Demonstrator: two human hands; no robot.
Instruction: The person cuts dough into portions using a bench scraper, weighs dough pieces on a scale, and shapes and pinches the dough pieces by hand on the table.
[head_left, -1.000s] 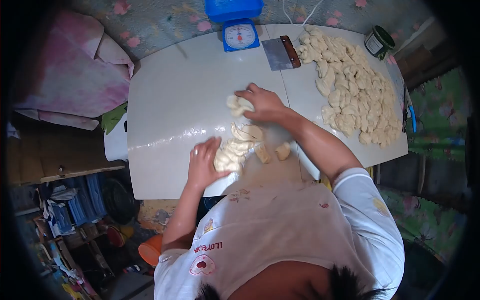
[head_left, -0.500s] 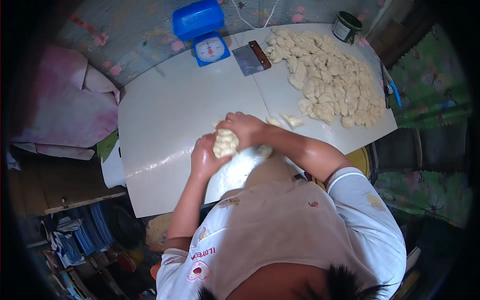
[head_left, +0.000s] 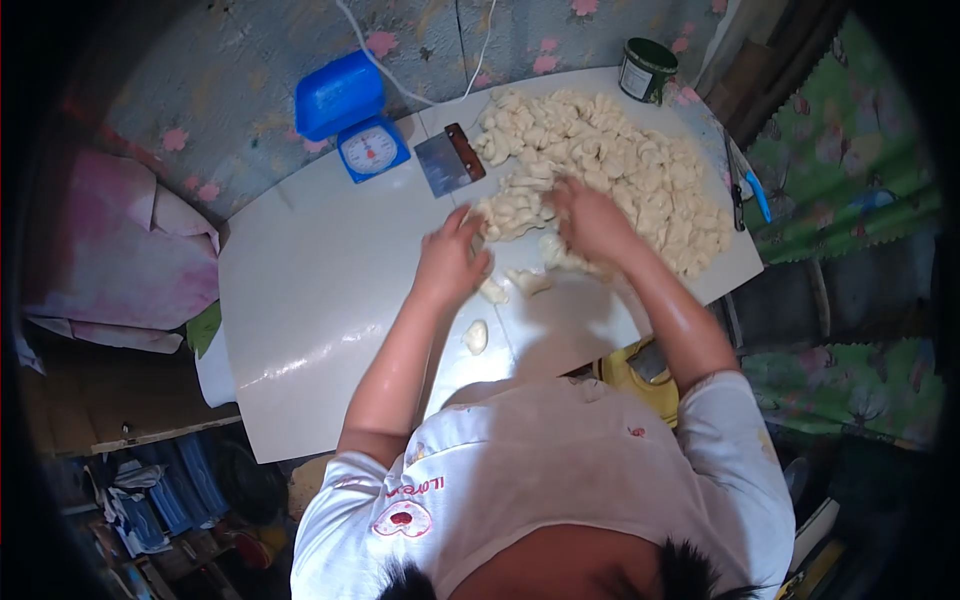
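Where the pile of dough pieces (head_left: 650, 165) spreads over the right part of the table (head_left: 310, 260), we see a dough clump (head_left: 512, 212) at its near-left edge, between the hands. Our left hand (head_left: 452, 256) is spread and ungripped beside the clump; our right hand (head_left: 597, 225) bends its fingers over the dough, and whether they grasp any we cannot tell. Nearer us lies a small dough piece (head_left: 476, 337); farther off we see a scraper (head_left: 441, 166), a blue scale (head_left: 372, 149) and a dark green tub (head_left: 646, 70).

On the surface (head_left: 300, 310), the dough pile (head_left: 640, 165) lies far right, the scraper (head_left: 445, 164) just left, the scale (head_left: 372, 150) farther left, the tub (head_left: 646, 72) behind, and a loose dough piece (head_left: 476, 337) nearer.
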